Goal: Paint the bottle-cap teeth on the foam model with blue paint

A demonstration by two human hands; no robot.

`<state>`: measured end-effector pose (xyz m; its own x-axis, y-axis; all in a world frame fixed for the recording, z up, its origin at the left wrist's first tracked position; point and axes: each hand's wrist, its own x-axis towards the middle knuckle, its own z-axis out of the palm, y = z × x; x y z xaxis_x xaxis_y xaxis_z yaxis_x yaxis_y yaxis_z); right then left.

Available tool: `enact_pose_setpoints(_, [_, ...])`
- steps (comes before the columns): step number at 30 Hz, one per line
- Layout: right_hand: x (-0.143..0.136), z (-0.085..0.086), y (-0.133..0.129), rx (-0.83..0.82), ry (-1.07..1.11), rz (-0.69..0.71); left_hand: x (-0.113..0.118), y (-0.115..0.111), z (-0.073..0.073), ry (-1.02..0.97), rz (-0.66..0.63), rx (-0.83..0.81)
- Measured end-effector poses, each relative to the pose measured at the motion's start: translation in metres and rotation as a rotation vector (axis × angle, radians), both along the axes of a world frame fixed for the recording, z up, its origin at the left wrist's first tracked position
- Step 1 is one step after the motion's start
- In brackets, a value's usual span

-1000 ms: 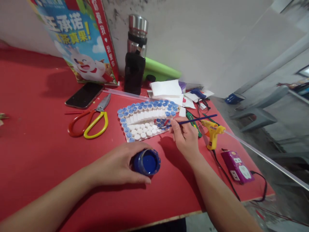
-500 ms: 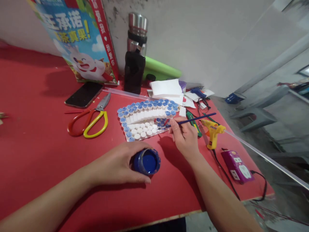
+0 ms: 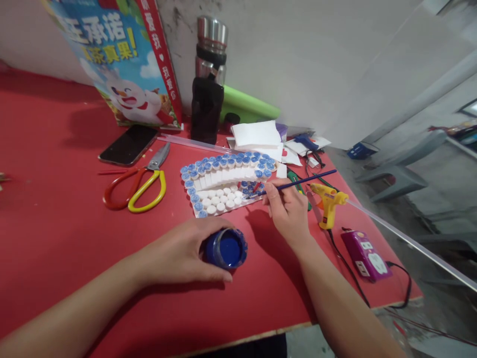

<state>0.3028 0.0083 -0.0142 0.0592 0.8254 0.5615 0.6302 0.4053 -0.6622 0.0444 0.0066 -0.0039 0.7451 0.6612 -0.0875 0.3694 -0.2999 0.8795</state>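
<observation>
My left hand is wrapped round an open jar of blue paint, which tilts a little toward me near the front of the table. Between the fingers of my right hand is a thin dark-blue paintbrush. Its tip reaches the right end of a group of white round pieces on a flat craft board. Small round pieces with blue tops line the board's left and upper edges. A row of white strips runs below the upper blue ones. More blue pieces stand near the brush.
Scissors and a phone lie to the left. A yellow glue gun with a long glue stick and a purple power socket box are on the right. A black bottle, steel flask and printed bag stand behind.
My right hand and the paintbrush have shifted very slightly to the right. The brush tip stays beside the white pieces, and my left hand still holds the jar.
</observation>
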Motion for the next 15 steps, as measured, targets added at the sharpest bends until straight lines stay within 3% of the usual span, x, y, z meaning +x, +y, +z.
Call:
enact_pose_setpoints(4, [0.0018, 0.0019, -0.0002, 0.011, 0.029, -0.033, 0.0001, 0.0005, 0.0013, 0.006, -0.013, -0.024])
enact_pose_setpoints(15, [-0.0025, -0.0044, 0.0021, -0.015, 0.003, 0.053, 0.0008, 0.001, 0.0032, 0.008, -0.009, -0.028])
